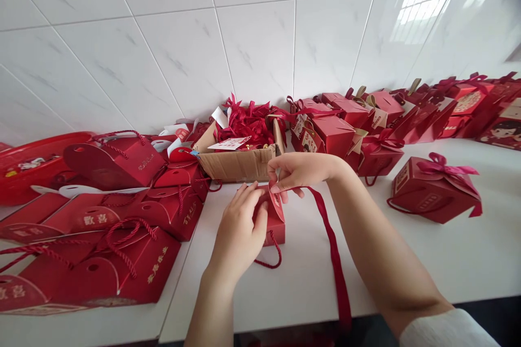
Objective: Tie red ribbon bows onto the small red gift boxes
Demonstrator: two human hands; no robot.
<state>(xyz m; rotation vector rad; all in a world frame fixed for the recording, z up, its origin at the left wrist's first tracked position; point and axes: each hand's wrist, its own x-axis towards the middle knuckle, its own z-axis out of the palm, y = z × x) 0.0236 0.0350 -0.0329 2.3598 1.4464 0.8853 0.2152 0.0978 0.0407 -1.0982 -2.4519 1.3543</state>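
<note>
A small red gift box (277,232) with a twisted cord handle stands on the white table, partly covered by my hands. My left hand (243,223) rests on the box's left side and top, thumb and fingers apart around it. At the top flap, my right hand (293,174) pinches the end of a dark red ribbon (330,238). The ribbon trails to the right of the box and over the table's front edge. Behind the box, a cardboard box (238,167) holds a heap of red ribbons (254,124) and some cards.
Red boxes with cord handles (142,265) are piled at the left, beside a red basin (32,165). A box with a pink bow (435,190) stands at the right. More red boxes (336,133) line the tiled wall.
</note>
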